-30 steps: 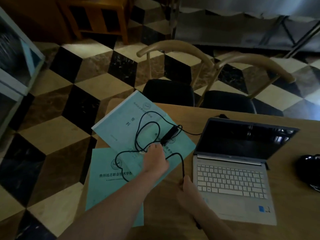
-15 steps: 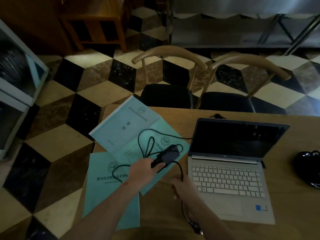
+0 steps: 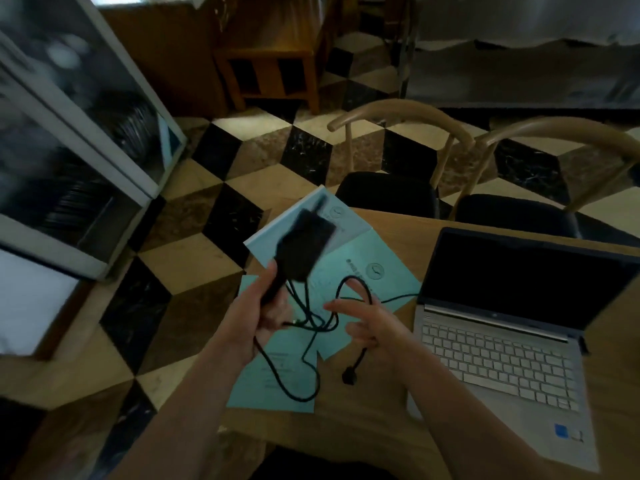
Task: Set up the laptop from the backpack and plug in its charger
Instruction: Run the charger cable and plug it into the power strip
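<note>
Laptop [image 3: 512,327] sits open on the bench [image 3: 374,427] at the right, its screen dark, its near corner reaching the bench's front edge; bare wood lies between it and the blue booklets [image 3: 360,271] at the left edge. Since a moment ago the charger brick [image 3: 303,249] has been lifted off the booklets, blurred. Left hand [image 3: 258,315] grips its lower end; right hand [image 3: 372,325] curls round the cord [image 3: 311,344], plug [image 3: 349,377] dangling.
</note>
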